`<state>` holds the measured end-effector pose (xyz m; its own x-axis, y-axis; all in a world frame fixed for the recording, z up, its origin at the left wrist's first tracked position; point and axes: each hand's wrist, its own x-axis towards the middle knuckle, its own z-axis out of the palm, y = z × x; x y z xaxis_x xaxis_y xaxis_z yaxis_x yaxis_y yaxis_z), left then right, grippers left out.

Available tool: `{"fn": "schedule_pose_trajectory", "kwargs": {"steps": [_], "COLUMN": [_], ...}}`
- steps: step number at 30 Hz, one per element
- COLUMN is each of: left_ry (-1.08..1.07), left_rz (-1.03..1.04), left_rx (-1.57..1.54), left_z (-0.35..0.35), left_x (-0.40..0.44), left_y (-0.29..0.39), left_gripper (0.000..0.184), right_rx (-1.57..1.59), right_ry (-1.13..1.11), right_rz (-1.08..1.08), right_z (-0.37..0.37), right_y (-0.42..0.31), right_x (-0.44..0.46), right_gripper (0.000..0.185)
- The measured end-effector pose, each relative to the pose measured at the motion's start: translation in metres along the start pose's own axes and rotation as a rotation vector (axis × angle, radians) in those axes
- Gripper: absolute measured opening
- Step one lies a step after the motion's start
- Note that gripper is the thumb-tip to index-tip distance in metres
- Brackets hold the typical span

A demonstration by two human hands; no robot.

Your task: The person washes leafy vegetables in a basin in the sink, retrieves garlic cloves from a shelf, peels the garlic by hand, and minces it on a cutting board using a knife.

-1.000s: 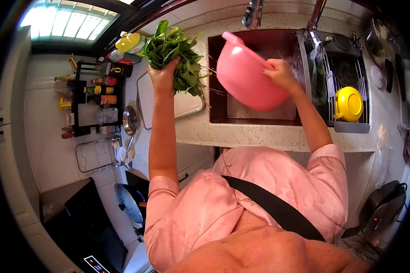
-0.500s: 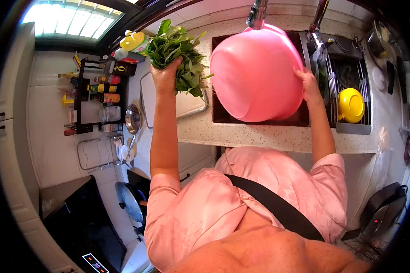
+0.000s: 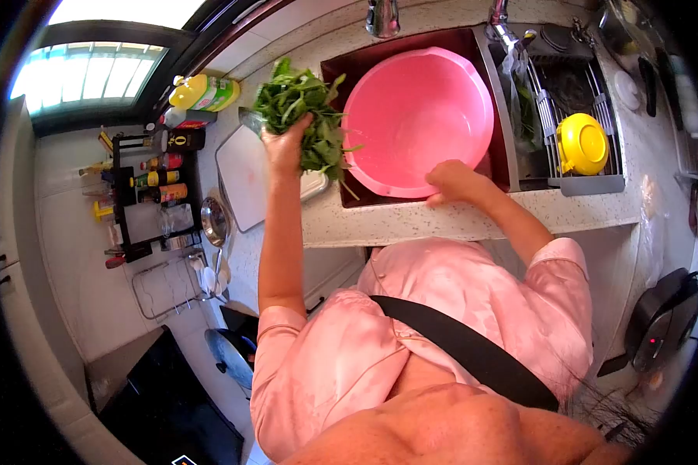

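A bunch of leafy greens [image 3: 306, 105] is wrapped in my left hand [image 3: 285, 149], held up just left of the sink [image 3: 501, 159]. Some stems hang down beside the sink's left edge. Inside the sink sits a pink basin [image 3: 419, 116], its open side facing up. My right hand [image 3: 459, 184] is closed on the basin's near rim, with the fingertips partly hidden. No food shows inside the basin.
A white cutting board [image 3: 242, 174] lies on the counter to the left, near a yellow-capped bottle [image 3: 205, 93]. The faucet [image 3: 382, 19] stands behind the basin. On the right, a yellow bowl [image 3: 582, 145] rests on a drying rack [image 3: 549, 112].
The basin was tipped with its underside towards me; it now sits upright in the sink. My right hand moved from its right side to the near rim. My left hand still holds the greens.
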<state>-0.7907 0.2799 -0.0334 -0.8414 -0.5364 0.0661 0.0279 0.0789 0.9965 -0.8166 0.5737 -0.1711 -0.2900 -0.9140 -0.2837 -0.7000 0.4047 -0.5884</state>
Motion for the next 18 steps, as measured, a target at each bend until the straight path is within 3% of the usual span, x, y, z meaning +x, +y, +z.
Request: {"fn": "schedule_pose_trajectory", "kwargs": {"steps": [3,4,5,6,7,8,9,10,11,13,15,17,18], "left_ry": [-0.057,-0.052,-0.094,-0.156,-0.217,-0.288,-0.355,-0.538,-0.533,-0.588,-0.598,-0.651,-0.629], "left_rz": [-0.163,-0.247,-0.316,-0.378,-0.439,-0.427,-0.414,-0.364,-0.372,-0.222,-0.21,-0.153,-0.041], "left_rx": [0.025,0.028,0.051,0.061,0.073,0.169,0.265,0.251,0.25,0.818,0.897,1.059,1.101], "left_z": [0.033,0.041,0.053,0.063,0.07,0.076,0.079,0.077,0.079,0.081,0.081,0.086,0.086], "left_x": [-0.009,-0.009,-0.012,-0.015,-0.018,-0.017,-0.012,-0.004,0.004,0.013,0.015,0.02,0.02], "left_y": [-0.016,-0.03,-0.033,-0.033,-0.035,-0.044,-0.059,-0.073,-0.079,-0.085,-0.076,-0.061,-0.07], "left_gripper": [0.039,0.039,0.044,0.053,0.062,0.073,0.085,0.093,0.093,0.088,0.081,0.069,0.054], "right_rx": [0.23,0.2,0.149,-0.048,-0.068,-0.177,-0.558,-0.59,-0.738,-0.619,-0.493,-0.676,-0.516], "right_ry": [0.195,0.168,0.201,0.647,0.663,0.784,1.095,1.061,1.159,0.728,0.672,0.97,0.897], "right_rz": [0.024,0.153,0.27,0.224,0.385,0.548,0.415,0.625,0.592,0.786,0.861,0.683,0.705], "right_z": [-0.01,-0.044,-0.056,-0.063,-0.107,-0.129,-0.126,-0.149,-0.149,-0.165,-0.153,-0.119,-0.114], "right_y": [0.022,0.02,0.044,0.071,0.072,0.083,0.133,0.121,0.153,0.14,0.12,0.122,0.104], "right_x": [-0.007,-0.008,0.006,0.002,-0.006,-0.008,-0.007,-0.016,-0.016,-0.029,-0.03,-0.025,-0.017], "right_gripper": [0.05,0.06,0.056,0.044,0.039,0.047,0.053,0.053,0.047,0.047,0.05,0.056,0.056]}}
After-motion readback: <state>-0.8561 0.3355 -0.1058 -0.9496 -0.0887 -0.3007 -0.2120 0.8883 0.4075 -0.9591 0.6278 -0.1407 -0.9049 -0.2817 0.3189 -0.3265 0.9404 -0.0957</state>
